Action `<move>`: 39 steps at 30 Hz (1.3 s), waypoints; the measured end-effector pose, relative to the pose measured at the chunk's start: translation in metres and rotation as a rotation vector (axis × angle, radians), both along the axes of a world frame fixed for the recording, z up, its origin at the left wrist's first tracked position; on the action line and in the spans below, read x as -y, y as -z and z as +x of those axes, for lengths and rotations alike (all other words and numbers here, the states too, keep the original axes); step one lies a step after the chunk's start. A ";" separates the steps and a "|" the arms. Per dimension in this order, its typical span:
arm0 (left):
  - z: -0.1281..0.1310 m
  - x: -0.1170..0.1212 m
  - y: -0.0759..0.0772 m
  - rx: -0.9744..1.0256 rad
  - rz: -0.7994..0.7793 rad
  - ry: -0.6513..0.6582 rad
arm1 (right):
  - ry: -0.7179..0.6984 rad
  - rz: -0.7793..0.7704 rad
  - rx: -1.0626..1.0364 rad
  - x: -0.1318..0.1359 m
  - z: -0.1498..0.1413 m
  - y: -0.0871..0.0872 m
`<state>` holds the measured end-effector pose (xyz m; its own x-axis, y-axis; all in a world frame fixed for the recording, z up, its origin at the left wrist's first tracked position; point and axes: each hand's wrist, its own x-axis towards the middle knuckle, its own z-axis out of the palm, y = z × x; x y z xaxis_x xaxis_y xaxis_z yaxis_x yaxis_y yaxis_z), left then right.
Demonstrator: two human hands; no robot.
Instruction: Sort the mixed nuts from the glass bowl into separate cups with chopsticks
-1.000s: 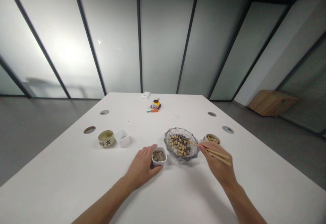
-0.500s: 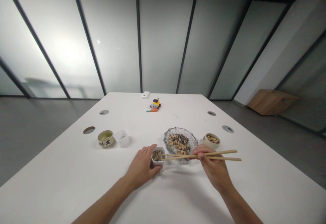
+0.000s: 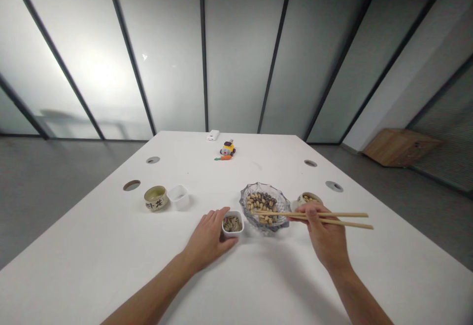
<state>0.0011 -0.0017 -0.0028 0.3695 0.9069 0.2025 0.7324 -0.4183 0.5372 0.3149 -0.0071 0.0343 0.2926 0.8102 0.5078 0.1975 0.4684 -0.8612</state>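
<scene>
My left hand (image 3: 210, 236) is closed around the left side of a small white square dish (image 3: 233, 234) that holds striped sunflower seeds (image 3: 232, 224). In my right hand (image 3: 325, 236) is a pair of wooden chopsticks (image 3: 343, 219), pointing left. Their tips are over a scalloped glass bowl (image 3: 283, 211) of mixed nuts (image 3: 262, 201), pale pistachio-like ones and dark ones. Whether the tips pinch anything is too small to tell. Just behind my right hand, partly covered by it, stands a small ceramic bowl (image 3: 301, 199) with pale nuts in it.
To the left stand a greenish ceramic bowl (image 3: 155, 204) with dark characters and a white square dish (image 3: 179, 201). Farther back are a yellow toy car (image 3: 228, 148), an orange carrot-shaped item (image 3: 225, 158) and a white box-like device (image 3: 213, 135). Round holes (image 3: 132, 185) pierce the white table.
My right hand and the chopsticks have moved right; the tips have left the sunflower seed dish and are above the glass bowl. My left hand stays on the dish. The view has shifted slightly.
</scene>
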 end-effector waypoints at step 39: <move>0.002 0.001 -0.004 -0.033 -0.025 -0.008 | 0.081 -0.059 0.664 -0.001 0.014 -0.038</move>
<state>0.0030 -0.0025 0.0014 0.3681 0.9146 0.1673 0.7533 -0.3988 0.5229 0.3291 -0.0064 0.0720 -0.0057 0.8309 0.5564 0.7265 0.3858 -0.5687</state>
